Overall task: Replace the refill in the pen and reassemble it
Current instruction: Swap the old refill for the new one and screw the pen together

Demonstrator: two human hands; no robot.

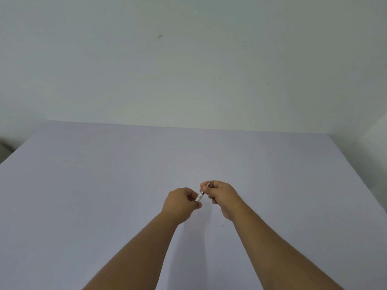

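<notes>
A slim pen (200, 196) with a clear, whitish barrel is held between both hands above the table, slanting up to the right. My left hand (181, 203) pinches the barrel's lower end. Pinching the upper, darker tip end, my right hand (222, 197) has its fingers curled around the pen. Only a short stretch of the pen shows between the fingers; the rest is hidden inside the hands. I cannot tell whether the refill is inside.
A pale lilac table (104, 195) fills the lower half of the view, with its far edge against a plain light wall (188, 59). A small whitish object (219, 206) peeks out under my right palm. Something dark (4, 149) sits beyond the table's left edge.
</notes>
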